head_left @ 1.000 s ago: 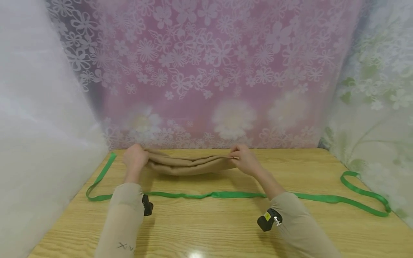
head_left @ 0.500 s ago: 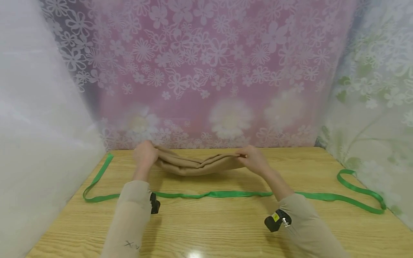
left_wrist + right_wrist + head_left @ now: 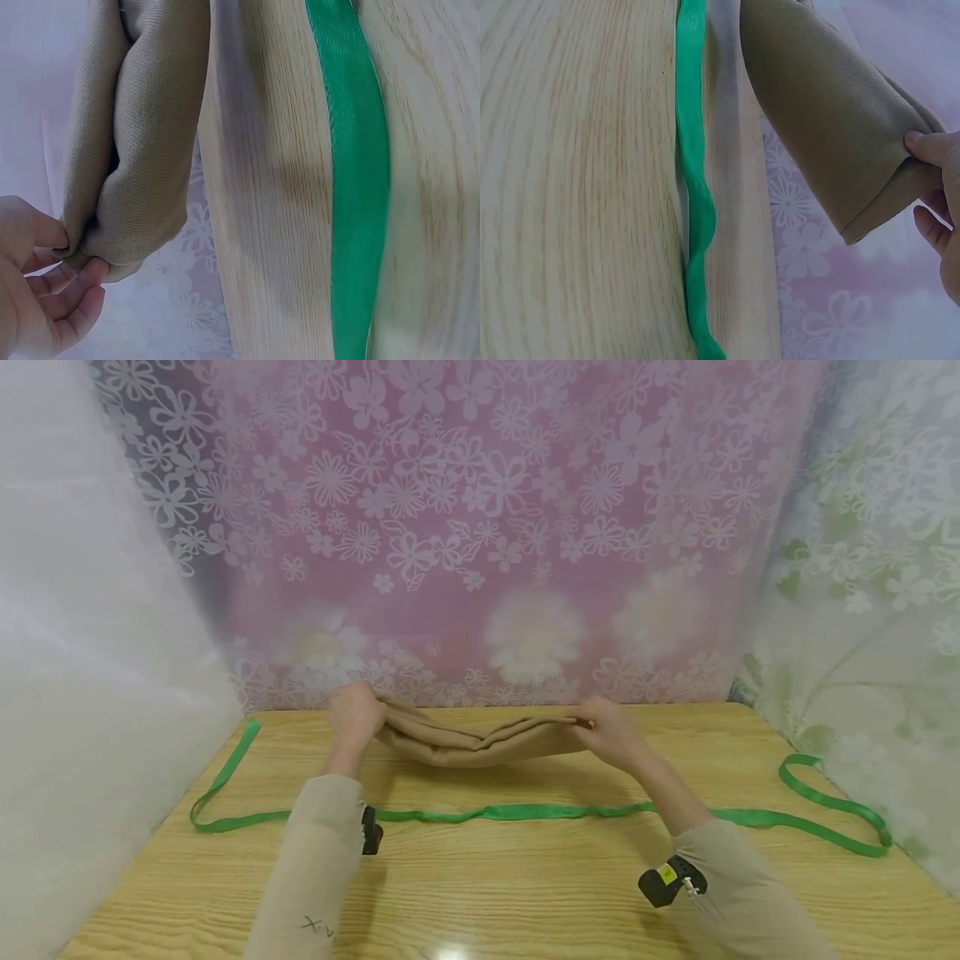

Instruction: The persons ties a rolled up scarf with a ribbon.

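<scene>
A folded tan cloth (image 3: 465, 750) hangs between both hands over the back part of the table, sagging in the middle. My left hand (image 3: 356, 714) grips its left end; in the left wrist view the thumb and fingers (image 3: 90, 274) pinch the layered edge. At the other end, my right hand (image 3: 607, 732) pinches a corner, and in the right wrist view the thumb (image 3: 930, 146) lies on top of the cloth (image 3: 832, 120). In front of the cloth, a green ribbon (image 3: 525, 812) runs across the table, passing beneath both forearms.
The wooden table (image 3: 480, 893) reaches back to a pink flowered curtain (image 3: 450, 527). White sheeting (image 3: 97, 610) stands along the left side, a leafy flowered sheet (image 3: 885, 610) along the right. The ribbon's right end (image 3: 802, 762) curls back near that sheet.
Both hands have moved to the right in the head view, carrying the cloth with them. Their hold on it looks the same, and the ribbon lies as before.
</scene>
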`<state>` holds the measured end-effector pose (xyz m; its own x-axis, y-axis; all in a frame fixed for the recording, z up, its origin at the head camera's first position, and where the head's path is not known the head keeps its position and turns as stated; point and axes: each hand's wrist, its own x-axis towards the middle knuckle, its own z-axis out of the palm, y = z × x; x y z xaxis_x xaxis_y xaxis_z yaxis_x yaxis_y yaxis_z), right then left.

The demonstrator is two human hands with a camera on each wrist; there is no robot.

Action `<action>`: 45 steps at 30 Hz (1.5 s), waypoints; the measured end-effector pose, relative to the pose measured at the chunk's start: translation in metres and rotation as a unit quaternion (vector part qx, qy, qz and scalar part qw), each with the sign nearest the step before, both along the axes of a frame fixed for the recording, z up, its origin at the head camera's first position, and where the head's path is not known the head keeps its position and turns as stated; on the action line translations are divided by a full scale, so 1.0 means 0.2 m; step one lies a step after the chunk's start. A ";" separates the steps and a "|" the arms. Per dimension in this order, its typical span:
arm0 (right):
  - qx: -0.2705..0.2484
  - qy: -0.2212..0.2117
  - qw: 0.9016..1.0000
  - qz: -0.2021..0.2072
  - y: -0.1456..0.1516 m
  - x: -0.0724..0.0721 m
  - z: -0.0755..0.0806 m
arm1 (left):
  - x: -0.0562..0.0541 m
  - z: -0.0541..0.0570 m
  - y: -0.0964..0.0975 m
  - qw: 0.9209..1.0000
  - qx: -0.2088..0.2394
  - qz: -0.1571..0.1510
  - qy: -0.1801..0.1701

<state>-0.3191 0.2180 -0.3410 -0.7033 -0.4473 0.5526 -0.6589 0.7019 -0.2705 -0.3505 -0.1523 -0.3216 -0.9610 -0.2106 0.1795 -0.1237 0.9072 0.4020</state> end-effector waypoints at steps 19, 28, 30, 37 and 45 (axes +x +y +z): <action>0.036 0.186 0.974 0.126 0.12 0.13 0.04 | -0.01 -0.01 0.09 1.000 -0.005 -0.016 0.000; 0.037 0.189 0.960 0.204 0.12 0.22 0.08 | -0.03 0.00 0.15 1.000 -0.006 -0.025 -0.012; 0.041 0.190 0.958 0.210 0.11 0.24 0.09 | -0.04 0.00 0.16 0.999 -0.015 -0.028 -0.011; 0.054 0.178 0.954 0.235 0.07 0.30 0.13 | -0.05 0.01 0.21 0.998 -0.020 -0.056 -0.015; 0.061 0.178 0.944 0.270 0.04 0.35 0.14 | -0.05 0.02 0.28 0.998 -0.024 -0.061 0.002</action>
